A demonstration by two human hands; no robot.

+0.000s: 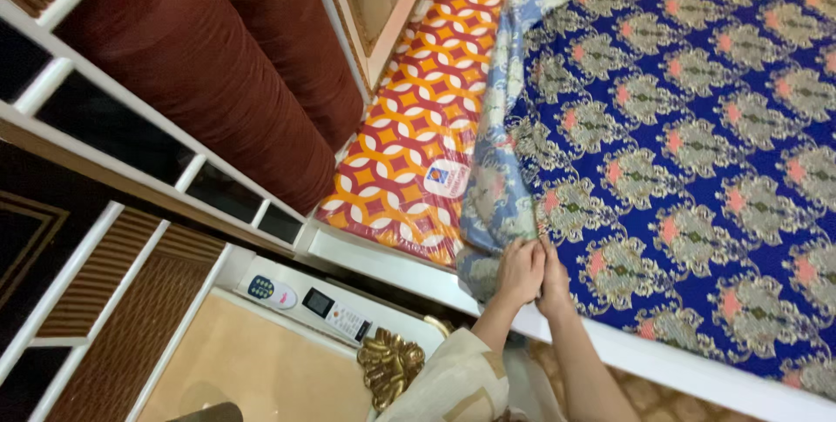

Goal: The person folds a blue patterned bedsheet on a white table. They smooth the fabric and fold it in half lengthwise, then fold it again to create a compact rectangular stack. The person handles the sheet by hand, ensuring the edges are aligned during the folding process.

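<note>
At the near edge of the mattress (409, 135), both hands together on the hem of a blue bedsheet (688, 126): left hand (519, 270) curled with fingers closed over the folded cloth, right hand (554, 278) just beside it and touching it, fingers pinched on the same hem. Bedsheet royal blue with rows of grey-green and pink medallions, spread over most of the mattress on its right side, pale floral underside (496, 187) turned up in a strip along the left border. Orange, red and white geometric mattress cover bare to the left of the sheet, a small square label near its lower corner. White bed frame (383, 256) running below the mattress edge, directly under the hands. Two dark red velvet bolsters (200, 65) stacked left of the mattress, against the frame. Beyond the frame, lower left of the mattress, a beige bedside tabletop (252, 361) carrying two remote controls: a small white one with blue buttons (272, 292) and a longer white one with a screen (340, 313). Gold ornament (389, 365) at the tabletop corner, near the cream sleeve (453, 383) of the left arm.
</note>
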